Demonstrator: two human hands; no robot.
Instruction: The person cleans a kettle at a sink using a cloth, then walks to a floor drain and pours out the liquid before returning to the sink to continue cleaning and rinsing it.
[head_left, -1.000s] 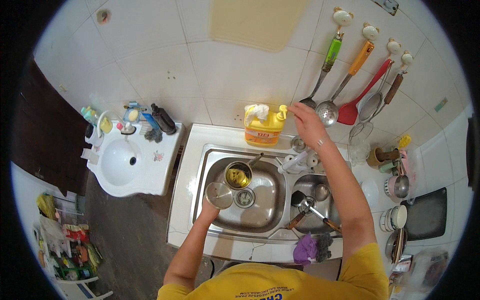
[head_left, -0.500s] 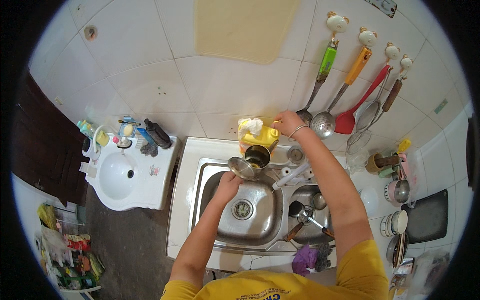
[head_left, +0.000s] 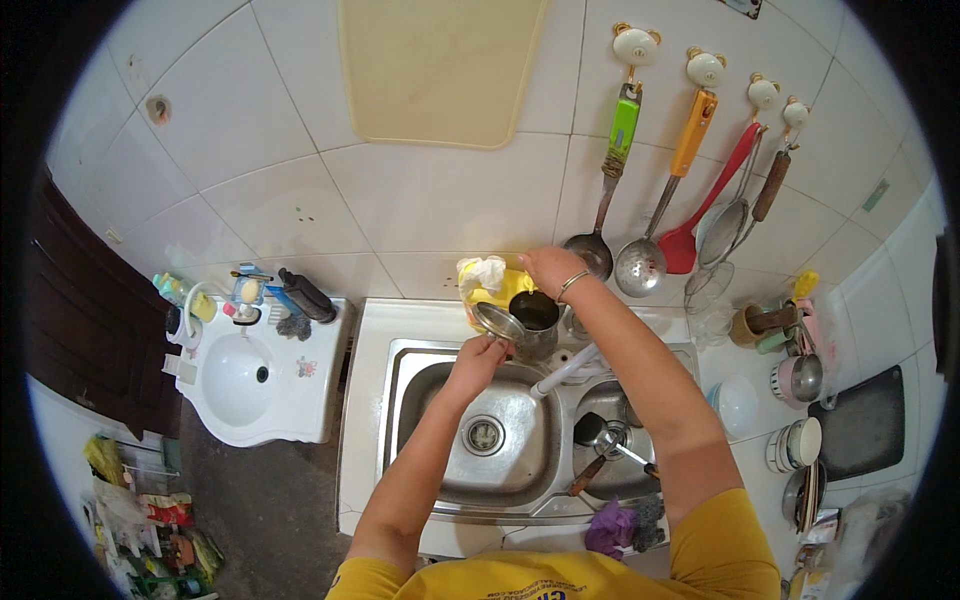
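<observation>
My left hand [head_left: 478, 362] is closed on the edge of a round metal pot lid [head_left: 498, 321], tilted beside a small metal pot [head_left: 534, 312]. The uncovered pot has a dark inside and is by the far rim of the sink. Just behind it stands a yellow plastic jug [head_left: 515, 282] with a crumpled white plastic bag [head_left: 482, 272] over its left side. My right hand [head_left: 553, 270], a bracelet at its wrist, reaches over the pot's back right side. Its fingers are pinched at the top of the jug; what lies between them is hidden.
A white faucet [head_left: 565, 372] spans the two-bowl steel sink [head_left: 400, 420]. Ladles with wooden handles [head_left: 588, 475] lie in the right bowl. Several utensils, among them a skimmer [head_left: 640, 268], hang on the tiled wall. Bowls [head_left: 797, 442] stand at right; a white washbasin [head_left: 310, 400] is at left.
The view has shifted. My left hand has moved right and away from me with the lid, closer to the pot. My right hand has come left and lower, over the jug's top.
</observation>
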